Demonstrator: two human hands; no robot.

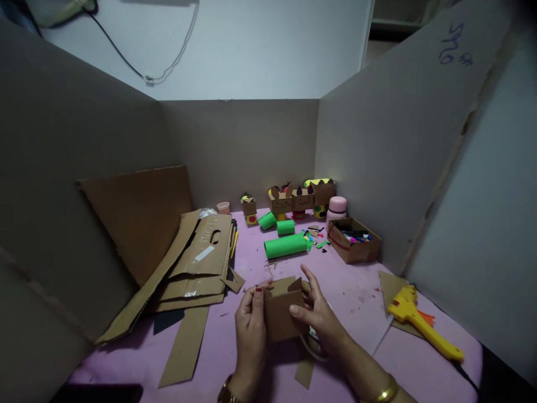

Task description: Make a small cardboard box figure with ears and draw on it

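A small open cardboard box (283,320) is held just above the pink tabletop, its top edge facing away from me. My left hand (251,322) grips the box's left side, thumb on the near face and fingers behind. On the right side, my right hand (315,310) holds it with the thumb against the near face and the index finger raised away. Below the box are a white loop (312,352), partly hidden by my hand, and a cardboard scrap (305,372).
At right lies a yellow glue gun (423,324) with its cord. Stacked cardboard (197,252) fills the left. Green paper tubes (285,246), a box of pens (354,240), a pink bottle (337,208) and cardboard figures (281,200) stand farther back, between grey partitions (239,131).
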